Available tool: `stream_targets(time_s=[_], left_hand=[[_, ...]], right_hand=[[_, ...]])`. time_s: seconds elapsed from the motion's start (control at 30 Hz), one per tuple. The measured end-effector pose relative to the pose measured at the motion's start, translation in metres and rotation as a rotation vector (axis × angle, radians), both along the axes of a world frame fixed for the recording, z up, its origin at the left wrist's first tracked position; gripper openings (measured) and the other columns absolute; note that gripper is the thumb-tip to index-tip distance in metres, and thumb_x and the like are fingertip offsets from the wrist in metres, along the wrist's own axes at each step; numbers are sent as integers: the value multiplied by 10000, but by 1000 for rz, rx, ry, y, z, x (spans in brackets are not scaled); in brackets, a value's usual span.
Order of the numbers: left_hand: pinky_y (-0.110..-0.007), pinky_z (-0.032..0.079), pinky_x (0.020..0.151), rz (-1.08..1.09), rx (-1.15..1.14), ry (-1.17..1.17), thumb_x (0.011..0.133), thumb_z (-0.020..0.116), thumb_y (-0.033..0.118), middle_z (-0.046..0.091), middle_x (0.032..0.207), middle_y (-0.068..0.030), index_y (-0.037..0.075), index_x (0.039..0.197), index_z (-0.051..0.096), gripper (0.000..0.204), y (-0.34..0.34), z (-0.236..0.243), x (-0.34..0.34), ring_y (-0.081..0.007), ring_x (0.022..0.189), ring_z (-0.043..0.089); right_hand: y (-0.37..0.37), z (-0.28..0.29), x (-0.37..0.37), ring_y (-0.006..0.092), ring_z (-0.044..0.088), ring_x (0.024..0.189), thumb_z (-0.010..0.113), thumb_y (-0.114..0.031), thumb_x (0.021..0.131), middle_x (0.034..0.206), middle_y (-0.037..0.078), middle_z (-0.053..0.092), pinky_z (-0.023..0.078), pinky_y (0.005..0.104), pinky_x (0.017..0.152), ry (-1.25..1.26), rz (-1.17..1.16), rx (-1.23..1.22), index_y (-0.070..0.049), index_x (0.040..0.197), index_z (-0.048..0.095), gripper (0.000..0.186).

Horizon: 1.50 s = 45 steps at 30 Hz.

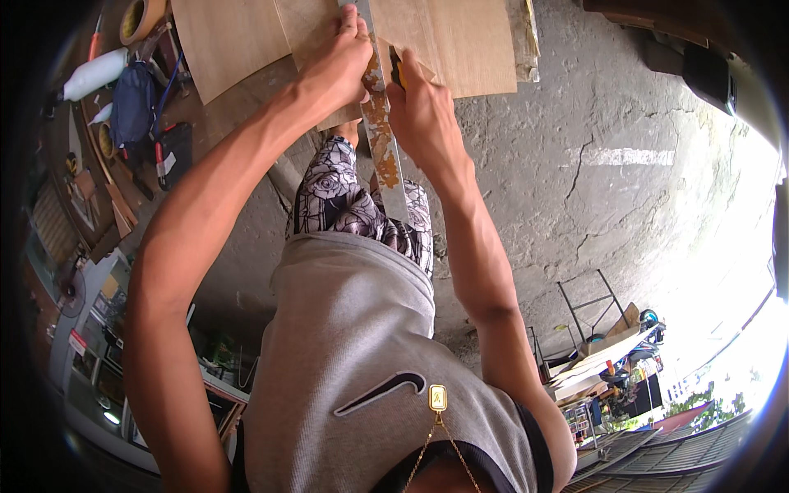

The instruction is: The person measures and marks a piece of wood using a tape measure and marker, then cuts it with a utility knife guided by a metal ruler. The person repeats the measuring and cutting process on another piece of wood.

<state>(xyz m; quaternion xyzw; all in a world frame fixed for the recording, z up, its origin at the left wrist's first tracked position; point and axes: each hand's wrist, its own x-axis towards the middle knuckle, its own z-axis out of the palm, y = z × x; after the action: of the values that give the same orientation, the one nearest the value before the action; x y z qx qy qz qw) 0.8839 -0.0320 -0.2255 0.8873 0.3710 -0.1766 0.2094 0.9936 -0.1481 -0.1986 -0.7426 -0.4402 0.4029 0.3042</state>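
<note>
A long metal straightedge [380,135] with rusty blotches lies across a thin plywood sheet [452,66] and reaches back over my patterned trousers. My left hand [341,62] is on the straightedge near its far end, fingers bent over it and pressed to it. Just right of the straightedge, my right hand [423,107] is closed around a yellow-and-black utility knife [399,70] against the wood. The blade is hidden. More plywood [234,41] extends to the left.
At the left are a tape roll [144,20], a white bottle [94,78], a dark blue cloth item [131,103] and red-handled tools [161,160]. Cracked concrete floor [600,197] spreads to the right. A metal frame and stacked boards [596,353] stand at the lower right.
</note>
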Motion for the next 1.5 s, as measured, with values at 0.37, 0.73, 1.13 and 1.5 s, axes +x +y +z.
stream_targets(time_s=[0.37, 0.73, 1.13, 1.5], left_hand=[[-366, 402, 1083, -32, 36, -32, 580, 866, 95, 121, 1482, -378, -181, 1391, 205, 1083, 0, -10, -1, -425, 1351, 324], [-371, 400, 1085, -10, 6, -71, 569, 886, 130, 124, 1469, -398, -192, 1375, 233, 1086, -2, -10, -1, -430, 1334, 351], [-390, 260, 1144, 411, -305, -215, 864, 376, 362, 105, 1540, -260, -16, 1466, 31, 790, -3, -14, 1, -365, 1397, 262], [-361, 388, 1092, 28, 4, 97, 858, 594, 134, 32, 1522, -336, -108, 1456, 37, 852, -6, -58, -8, -398, 1334, 368]], right_hand=[[22, -20, 1, 471, 629, 672, 553, -45, 829, 682, 291, 619, 502, 534, 617, -55, 43, 96, 113, 1146, 451, 368], [-86, 17, -16, 500, 607, 669, 529, -52, 858, 694, 315, 592, 474, 554, 603, 18, 80, -268, 23, 1162, 440, 325], [25, -13, 4, 463, 644, 710, 548, -83, 850, 771, 328, 627, 519, 505, 629, -71, 38, 76, 114, 1006, 491, 258], [-42, 4, -15, 513, 612, 693, 522, -53, 867, 703, 325, 602, 505, 547, 576, -26, 80, -157, 70, 1065, 471, 238]])
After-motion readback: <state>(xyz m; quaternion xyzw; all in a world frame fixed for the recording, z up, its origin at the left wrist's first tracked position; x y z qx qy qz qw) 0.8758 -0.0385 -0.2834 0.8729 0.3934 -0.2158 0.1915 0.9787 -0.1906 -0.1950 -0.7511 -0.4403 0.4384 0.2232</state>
